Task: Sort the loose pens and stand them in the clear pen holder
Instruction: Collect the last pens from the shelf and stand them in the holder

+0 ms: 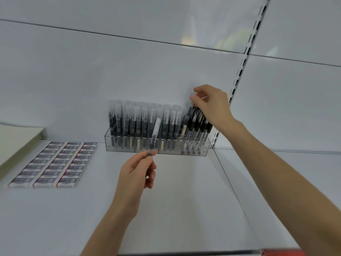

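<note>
A clear pen holder (129, 147) stands on the white shelf against the back wall, packed with several upright black pens with frosted caps. My left hand (136, 172) pinches the lower end of one such pen (156, 133), which points up in front of the holder. My right hand (210, 104) is above the holder's right end and pinches the capped top of a pen (190, 106) among the black-grip pens (199, 122) leaning there.
Rows of small boxed erasers (53, 163) lie flat on the shelf at the left. A pale board (16, 141) leans at the far left. A slotted shelf upright (239, 74) runs up the wall behind my right hand. Bare shelf surface (184, 200) lies below the holder.
</note>
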A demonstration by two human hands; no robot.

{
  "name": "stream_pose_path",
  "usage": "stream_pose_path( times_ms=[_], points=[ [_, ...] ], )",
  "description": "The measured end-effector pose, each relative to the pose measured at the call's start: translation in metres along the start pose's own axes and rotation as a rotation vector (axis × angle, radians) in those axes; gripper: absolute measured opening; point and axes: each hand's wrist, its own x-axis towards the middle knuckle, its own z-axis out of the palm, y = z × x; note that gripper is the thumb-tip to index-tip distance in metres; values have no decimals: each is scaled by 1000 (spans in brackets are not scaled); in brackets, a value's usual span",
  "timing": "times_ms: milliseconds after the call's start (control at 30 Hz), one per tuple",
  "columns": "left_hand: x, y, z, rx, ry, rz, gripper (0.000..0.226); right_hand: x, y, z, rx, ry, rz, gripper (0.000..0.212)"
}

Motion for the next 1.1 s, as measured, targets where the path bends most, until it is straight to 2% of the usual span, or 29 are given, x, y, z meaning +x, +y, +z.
stream_pose_path(
  times_ms=[367, 500, 633, 733, 800, 867, 933, 1000, 1100],
  points=[
    [2, -1, -4, 14, 14, -4, 22, 7, -1, 2, -83, -73, -63, 27],
    [2, -3, -3, 12, 3, -10, 21, 5, 5, 1, -181, -217, -84, 26],
    [3, -2, -2, 15, -14, 9, 21, 0, 6, 10, -398, -388, -215, 21],
    [2, -2, 0, 14, -43, 18, 20, -7, 5, 9, -442, -370, -235, 25],
    [1, -1, 0, 15, -61, 33, 20, -16, -1, 5, -344, -218, -228, 29],
    [3, 0, 2, 22, -80, 50, 20, -31, -15, 2, -70, -57, -87, 28],
    [4, -1, 5, 53, -105, 66, 20, -46, -29, 3, 189, -142, 103, 32],
    [4, -3, 9, 112, -140, 78, 20, -60, -35, 8, 336, -290, 185, 30],
    [4, -7, 10, 241, -198, 97, 23, -63, -33, 4, 507, -263, 227, 9]
  ],
)
